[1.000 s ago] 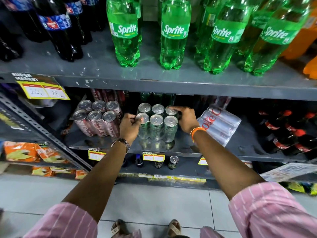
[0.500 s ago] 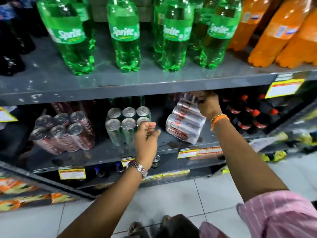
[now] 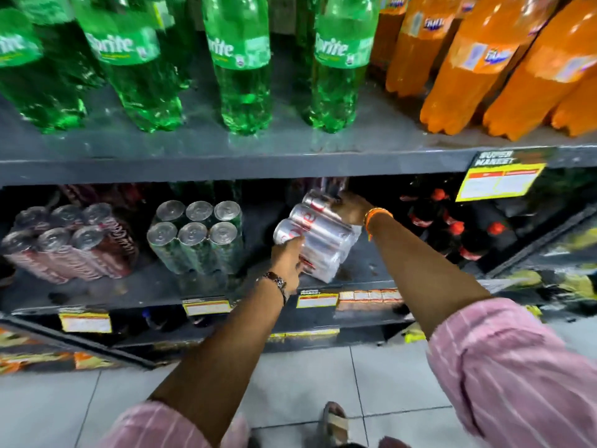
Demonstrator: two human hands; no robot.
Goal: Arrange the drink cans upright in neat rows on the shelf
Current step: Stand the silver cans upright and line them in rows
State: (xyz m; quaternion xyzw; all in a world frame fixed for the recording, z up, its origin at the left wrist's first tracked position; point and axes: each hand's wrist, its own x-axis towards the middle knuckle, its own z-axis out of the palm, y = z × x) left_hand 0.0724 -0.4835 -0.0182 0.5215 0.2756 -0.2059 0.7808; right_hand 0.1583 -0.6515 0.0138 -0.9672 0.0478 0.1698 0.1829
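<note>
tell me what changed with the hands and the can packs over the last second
Both hands left the green can pack. The right hand went first to the far end of the tilted silver can pack; the left hand then crossed over and now grips its near end. The silver pack is not yet upright. The green pack and the red can pack stayed standing in place.

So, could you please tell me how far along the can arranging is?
Done: the green six-pack and the red six-pack stand upright, side by side. In hand: the silver pack lies tipped, left hand and right hand on it. Left: standing it upright beside them.
</note>
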